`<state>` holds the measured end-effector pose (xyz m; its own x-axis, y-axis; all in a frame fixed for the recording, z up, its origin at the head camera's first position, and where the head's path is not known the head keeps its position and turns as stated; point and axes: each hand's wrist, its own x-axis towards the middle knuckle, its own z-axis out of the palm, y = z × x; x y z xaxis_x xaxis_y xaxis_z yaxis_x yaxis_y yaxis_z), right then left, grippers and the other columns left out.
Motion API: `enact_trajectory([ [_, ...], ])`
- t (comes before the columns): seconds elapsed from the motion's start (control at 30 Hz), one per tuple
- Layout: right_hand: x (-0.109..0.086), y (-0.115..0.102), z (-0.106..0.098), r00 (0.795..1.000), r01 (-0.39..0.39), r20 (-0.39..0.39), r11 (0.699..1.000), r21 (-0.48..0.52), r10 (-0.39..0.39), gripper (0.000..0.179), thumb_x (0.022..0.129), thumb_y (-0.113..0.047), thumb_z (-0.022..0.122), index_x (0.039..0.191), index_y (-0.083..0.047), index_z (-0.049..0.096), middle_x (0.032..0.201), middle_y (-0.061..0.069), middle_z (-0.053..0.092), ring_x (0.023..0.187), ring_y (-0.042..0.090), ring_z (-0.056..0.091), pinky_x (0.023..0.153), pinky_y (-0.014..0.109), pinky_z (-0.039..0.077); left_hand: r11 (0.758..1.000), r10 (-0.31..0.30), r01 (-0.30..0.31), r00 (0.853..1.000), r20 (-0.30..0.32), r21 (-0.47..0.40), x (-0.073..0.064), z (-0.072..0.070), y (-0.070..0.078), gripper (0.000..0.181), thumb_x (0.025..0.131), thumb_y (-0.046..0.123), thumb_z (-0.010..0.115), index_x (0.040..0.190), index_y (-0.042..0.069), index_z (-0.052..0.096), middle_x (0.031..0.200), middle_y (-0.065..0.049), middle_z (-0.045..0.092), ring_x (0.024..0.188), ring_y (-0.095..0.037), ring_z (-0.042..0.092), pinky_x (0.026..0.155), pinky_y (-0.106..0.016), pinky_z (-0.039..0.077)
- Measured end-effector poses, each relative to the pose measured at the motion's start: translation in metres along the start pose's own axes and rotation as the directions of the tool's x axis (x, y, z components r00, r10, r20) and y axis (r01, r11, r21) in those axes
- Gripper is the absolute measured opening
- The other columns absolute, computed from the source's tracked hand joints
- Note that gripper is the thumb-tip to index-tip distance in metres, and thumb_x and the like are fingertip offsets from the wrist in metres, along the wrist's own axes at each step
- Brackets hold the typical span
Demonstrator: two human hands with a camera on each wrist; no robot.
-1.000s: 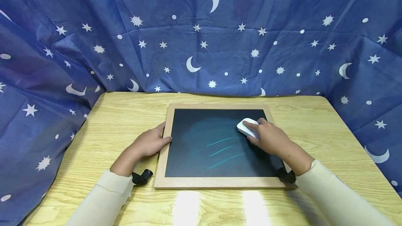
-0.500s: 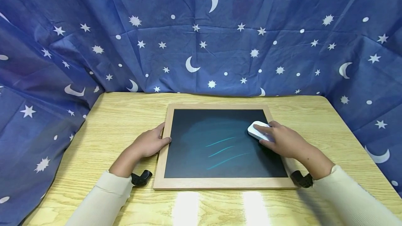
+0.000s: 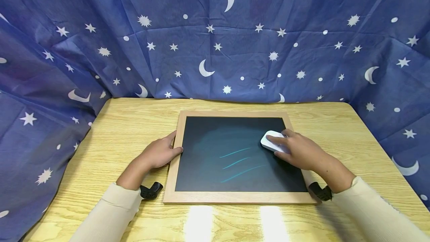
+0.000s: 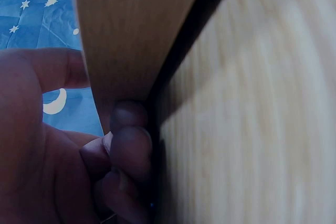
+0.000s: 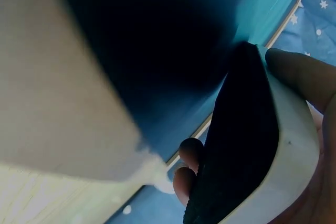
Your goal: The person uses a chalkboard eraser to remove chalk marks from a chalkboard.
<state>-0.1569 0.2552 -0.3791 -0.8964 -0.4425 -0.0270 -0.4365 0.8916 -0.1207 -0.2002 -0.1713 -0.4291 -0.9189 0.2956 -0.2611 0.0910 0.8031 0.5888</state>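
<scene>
A wood-framed chalkboard (image 3: 201, 137) lies on the table, marked with three teal chalk strokes (image 3: 236, 163) over a hazy smear of chalk dust. My left hand (image 3: 159, 154) grips its left side, thumb on the frame; in the left wrist view the fingers (image 4: 131, 153) curl against the frame's outer edge (image 4: 131, 30). Toward the board's right side, my right hand (image 3: 304, 152) holds a white chalkboard eraser (image 3: 265, 142). The right wrist view shows the eraser's black felt face (image 5: 241, 129) tilted, its far end close to the board, with the thumb and fingers around the white body.
Light wood-grain table (image 3: 141, 118) surrounds the board. A blue curtain (image 3: 174, 59) with moons and stars hangs behind and at both sides. Black wrist devices (image 3: 152, 191) sit below both cuffs. Bright light patches gleam on the table in front.
The right hand with the eraser has moved right across the board, then slightly back to the left. The left hand stays at the frame, and the three strokes look the same.
</scene>
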Motion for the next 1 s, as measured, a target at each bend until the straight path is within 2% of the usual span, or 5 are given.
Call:
enact_trajectory([
  [0.4,0.016,-0.042,0.008,0.997,0.076,0.003,0.997,-0.016,-0.076,0.052,0.092,-0.030,0.072,0.142,-0.024,0.059,0.124,0.024,0.060,0.104,0.036,0.065,0.084,0.052,0.054,1.000,-0.001,0.001,1.000,-0.010,0.000,-0.001,0.001,-0.001,0.078,0.095,0.036,0.055,0.161,0.016,0.020,0.098,-0.008,0.074,0.067,-0.014,0.065,0.064,-0.033,0.049],
  [0.57,0.025,-0.061,0.012,0.994,0.106,0.010,0.994,-0.030,-0.106,0.051,0.093,-0.032,0.070,0.142,-0.027,0.059,0.126,0.022,0.060,0.103,0.033,0.065,0.083,0.049,0.055,1.000,-0.002,0.002,1.000,-0.012,0.006,0.000,0.001,-0.001,0.078,0.095,0.037,0.055,0.161,0.016,0.020,0.102,-0.009,0.074,0.069,-0.014,0.065,0.066,-0.034,0.050],
  [0.77,0.036,-0.085,0.018,0.985,0.172,0.001,0.985,-0.025,-0.172,0.052,0.093,-0.033,0.070,0.143,-0.026,0.058,0.126,0.021,0.060,0.104,0.033,0.065,0.084,0.048,0.055,1.000,-0.007,0.007,1.000,-0.008,0.016,0.000,0.001,-0.001,0.079,0.095,0.038,0.055,0.162,0.018,0.019,0.105,-0.009,0.074,0.070,-0.014,0.065,0.066,-0.034,0.049],
  [1.0,0.047,-0.113,0.021,0.976,0.214,0.036,0.977,-0.001,-0.214,0.054,0.094,-0.036,0.069,0.145,-0.029,0.055,0.126,0.019,0.059,0.104,0.031,0.064,0.084,0.048,0.055,1.000,-0.011,0.011,1.000,-0.012,0.027,-0.001,0.000,0.000,0.079,0.094,0.038,0.054,0.162,0.017,0.019,0.105,-0.010,0.073,0.070,-0.015,0.064,0.066,-0.034,0.048],
])
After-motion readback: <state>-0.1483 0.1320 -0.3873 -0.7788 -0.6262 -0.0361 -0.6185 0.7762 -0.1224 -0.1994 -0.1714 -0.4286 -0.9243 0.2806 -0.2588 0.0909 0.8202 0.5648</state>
